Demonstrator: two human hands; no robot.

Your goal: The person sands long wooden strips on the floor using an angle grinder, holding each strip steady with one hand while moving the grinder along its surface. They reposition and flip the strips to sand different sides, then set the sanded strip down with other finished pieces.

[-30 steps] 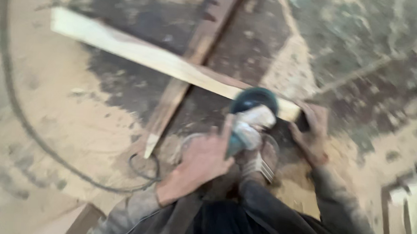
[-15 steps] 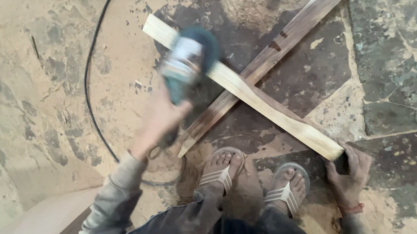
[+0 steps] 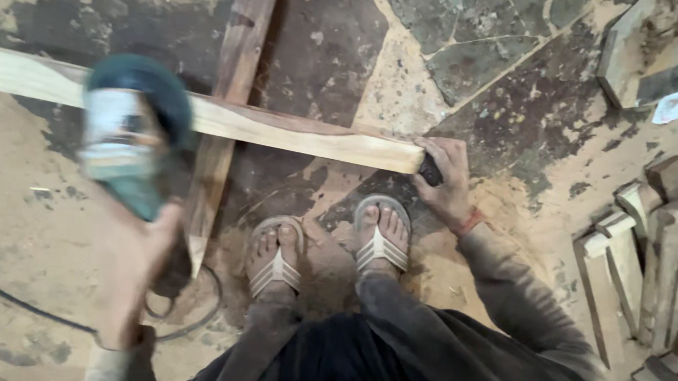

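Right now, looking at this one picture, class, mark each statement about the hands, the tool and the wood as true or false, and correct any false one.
1. The left hand holds a green power grinder. True.
2. The right hand lies flat on the floor, away from any wood. False: it grips the end of the pale plank.
3. The pale plank lies across a darker plank. True.
4. The person is barefoot. False: both feet wear sandals.
5. A black cable runs over the dusty floor at lower left. True.
6. The wood pieces at the right edge are stacked on a table. False: they lie on the floor.
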